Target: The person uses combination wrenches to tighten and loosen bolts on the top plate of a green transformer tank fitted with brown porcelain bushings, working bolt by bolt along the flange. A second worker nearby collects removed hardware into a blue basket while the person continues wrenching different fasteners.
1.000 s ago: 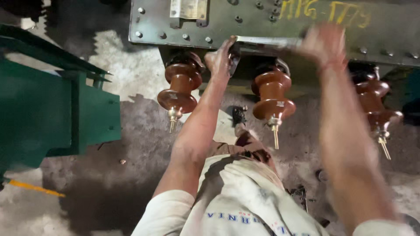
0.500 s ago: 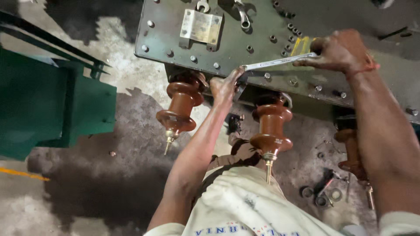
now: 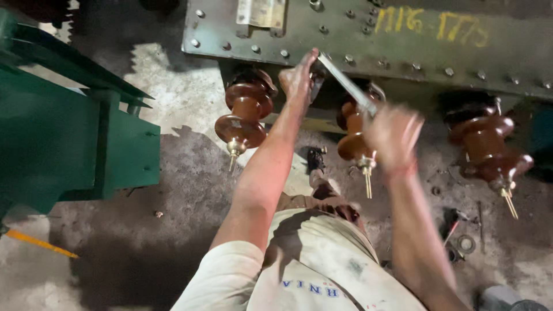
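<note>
Left hand [image 3: 298, 78] is up at the bolted edge of the grey-green steel tank lid [image 3: 403, 43], fingers curled at the head of a long metal wrench [image 3: 345, 83]. Right hand [image 3: 393, 133] is blurred, closed round the wrench's lower end, just in front of the middle brown insulator [image 3: 354, 135]. The wrench slants from the lid's bolt row down to that hand. Another brown insulator [image 3: 245, 112] sits left of the forearm, a third [image 3: 489, 152] well off to the right, each tipped with a brass stud. Left stands a green metal frame [image 3: 63, 144]. Below, rough stained concrete floor [image 3: 167, 213], with a washer and small parts [image 3: 461, 242] lying at right.
</note>
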### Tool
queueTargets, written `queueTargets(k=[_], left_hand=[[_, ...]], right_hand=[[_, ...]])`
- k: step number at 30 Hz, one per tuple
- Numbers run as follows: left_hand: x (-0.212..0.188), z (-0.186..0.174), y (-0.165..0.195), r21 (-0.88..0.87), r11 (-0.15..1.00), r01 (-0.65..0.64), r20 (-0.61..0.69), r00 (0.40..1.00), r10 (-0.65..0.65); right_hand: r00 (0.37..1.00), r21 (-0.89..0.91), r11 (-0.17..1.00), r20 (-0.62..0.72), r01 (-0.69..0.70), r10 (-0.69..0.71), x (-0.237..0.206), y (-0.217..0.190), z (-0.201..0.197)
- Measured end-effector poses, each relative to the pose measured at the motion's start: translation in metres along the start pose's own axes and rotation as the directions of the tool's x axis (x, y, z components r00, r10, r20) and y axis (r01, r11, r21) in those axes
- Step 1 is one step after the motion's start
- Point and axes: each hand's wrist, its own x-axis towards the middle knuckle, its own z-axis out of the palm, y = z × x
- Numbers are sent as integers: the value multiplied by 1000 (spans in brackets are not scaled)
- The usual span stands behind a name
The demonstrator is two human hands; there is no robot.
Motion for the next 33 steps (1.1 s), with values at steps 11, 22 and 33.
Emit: queueTargets(k=[11, 22, 33], left_hand=[[-8, -4, 18, 11, 1000, 5, -1, 1000, -5], [1, 0, 5, 141, 989, -38, -92, 994, 52], [-23, 4, 27, 36, 999, -24, 4, 1000, 24]], right_hand=[[783, 59, 952, 555, 300, -281, 214, 92, 5], [894, 21, 960, 359, 278, -267, 194, 87, 26], [970, 128, 985, 227, -114, 83, 19, 13, -29]])
